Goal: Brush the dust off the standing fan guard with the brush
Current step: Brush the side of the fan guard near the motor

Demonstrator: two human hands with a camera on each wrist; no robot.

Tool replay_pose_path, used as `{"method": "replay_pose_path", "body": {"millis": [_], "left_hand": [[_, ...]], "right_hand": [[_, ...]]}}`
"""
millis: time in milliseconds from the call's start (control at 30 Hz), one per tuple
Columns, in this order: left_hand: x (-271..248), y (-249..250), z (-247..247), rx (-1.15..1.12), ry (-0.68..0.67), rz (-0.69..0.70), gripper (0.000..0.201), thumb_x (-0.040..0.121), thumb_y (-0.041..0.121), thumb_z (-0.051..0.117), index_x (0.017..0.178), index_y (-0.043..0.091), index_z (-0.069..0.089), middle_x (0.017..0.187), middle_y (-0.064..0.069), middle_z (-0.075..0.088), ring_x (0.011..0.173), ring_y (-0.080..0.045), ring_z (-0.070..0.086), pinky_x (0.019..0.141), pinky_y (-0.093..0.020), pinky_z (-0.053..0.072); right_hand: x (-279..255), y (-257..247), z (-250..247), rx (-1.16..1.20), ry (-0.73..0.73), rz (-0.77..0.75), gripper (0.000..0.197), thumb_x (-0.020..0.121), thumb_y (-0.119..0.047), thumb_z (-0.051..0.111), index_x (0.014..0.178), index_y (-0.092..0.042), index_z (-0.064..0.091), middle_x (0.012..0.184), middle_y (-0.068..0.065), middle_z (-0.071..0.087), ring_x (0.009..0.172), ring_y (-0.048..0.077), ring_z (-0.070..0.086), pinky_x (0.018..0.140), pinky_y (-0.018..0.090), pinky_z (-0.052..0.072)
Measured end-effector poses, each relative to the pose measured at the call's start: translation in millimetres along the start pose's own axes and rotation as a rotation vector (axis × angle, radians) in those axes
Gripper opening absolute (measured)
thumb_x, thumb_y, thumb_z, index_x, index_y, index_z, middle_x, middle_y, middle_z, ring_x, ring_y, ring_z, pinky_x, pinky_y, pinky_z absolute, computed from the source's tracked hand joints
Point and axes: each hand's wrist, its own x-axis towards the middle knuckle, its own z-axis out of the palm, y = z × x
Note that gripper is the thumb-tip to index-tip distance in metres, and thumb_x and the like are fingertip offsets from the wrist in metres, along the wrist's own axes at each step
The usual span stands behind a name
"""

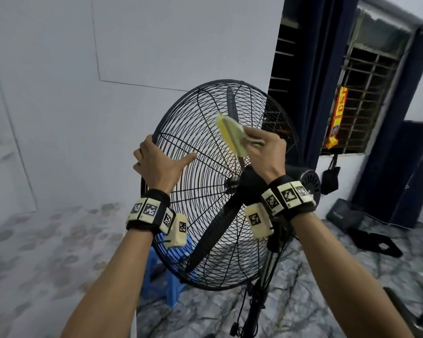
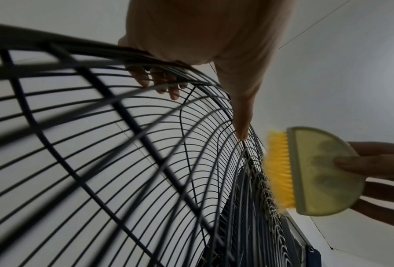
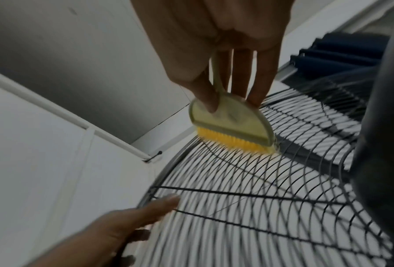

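Left hand grips fan guard rim; right hand pinches brush against wires

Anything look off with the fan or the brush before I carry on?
Nothing stands out. The guard wires look evenly spaced and unbent, left hand grips its rim, right hand holds the brush with bristles on the wires. Dust isn't discernible.

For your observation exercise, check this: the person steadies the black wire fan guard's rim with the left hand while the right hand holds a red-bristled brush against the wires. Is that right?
One detail is wrong: the bristles are yellow, not red. The right wrist view shows the pale green plastic brush with yellow bristles on the black wire fan guard, gripped by the right hand. The left hand does hold the rim.
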Motion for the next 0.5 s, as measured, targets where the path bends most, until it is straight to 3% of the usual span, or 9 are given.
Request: {"method": "replay_pose_path", "body": {"millis": [100, 233, 300, 433, 500], "left_hand": [[0.3, 1.3, 0.8, 0.01, 0.001, 0.0, 0.119, 0.059, 0.067, 0.09, 0.148, 0.008, 0.04, 0.148, -0.011, 0.049, 0.139, -0.032, 0.039, 0.112, -0.058, 0.032], [4.6, -2.7, 2.4, 0.013, 0.01, -0.007, 0.116, 0.058, 0.068, 0.09, 0.146, 0.01, 0.042, 0.148, -0.01, 0.05, 0.139, -0.032, 0.04, 0.111, -0.058, 0.032], [4.2, -4.1, 2.7, 0.019, 0.016, -0.004, 0.116, 0.058, 0.07, 0.09, 0.145, 0.01, 0.042, 0.147, -0.01, 0.051, 0.139, -0.031, 0.04, 0.111, -0.058, 0.033], [-5.2, 1.1, 8.0, 0.107, 0.033, 0.018, 0.122, 0.063, 0.075, 0.084, 0.152, 0.008, 0.034, 0.153, -0.015, 0.043, 0.14, -0.035, 0.035, 0.109, -0.058, 0.034], [-11.2, 2.7, 11.7, 0.178, 0.055, 0.015, 0.135, 0.055, 0.086, 0.079, 0.154, 0.007, 0.032, 0.151, -0.017, 0.039, 0.136, -0.037, 0.036, 0.104, -0.056, 0.037]], "right_hand": [[-10.3, 2.1, 13.2, -0.09, 0.028, -0.038, 0.031, 0.09, -0.008, 0.074, 0.121, -0.008, 0.072, 0.113, 0.007, 0.075, 0.09, 0.01, 0.069, 0.083, 0.022, 0.059], [-31.9, 5.6, 14.3, -0.138, -0.151, -0.128, 0.027, 0.087, -0.011, 0.078, 0.114, -0.015, 0.076, 0.105, 0.001, 0.077, 0.087, 0.007, 0.071, 0.081, 0.024, 0.06], [-26.0, 3.6, 0.7, -0.113, -0.224, -0.075, 0.026, 0.087, -0.011, 0.078, 0.113, -0.015, 0.077, 0.104, -0.001, 0.077, 0.09, 0.008, 0.072, 0.082, 0.023, 0.059], [-6.7, 7.7, -18.8, -0.092, 0.002, 0.048, 0.024, 0.086, -0.004, 0.076, 0.11, -0.01, 0.077, 0.099, -0.003, 0.075, 0.089, 0.01, 0.069, 0.085, 0.021, 0.058], [-10.2, 9.6, -12.1, -0.151, 0.013, 0.068, 0.024, 0.087, -0.003, 0.075, 0.108, -0.013, 0.078, 0.095, -0.002, 0.074, 0.087, 0.013, 0.069, 0.088, 0.029, 0.059]]}}
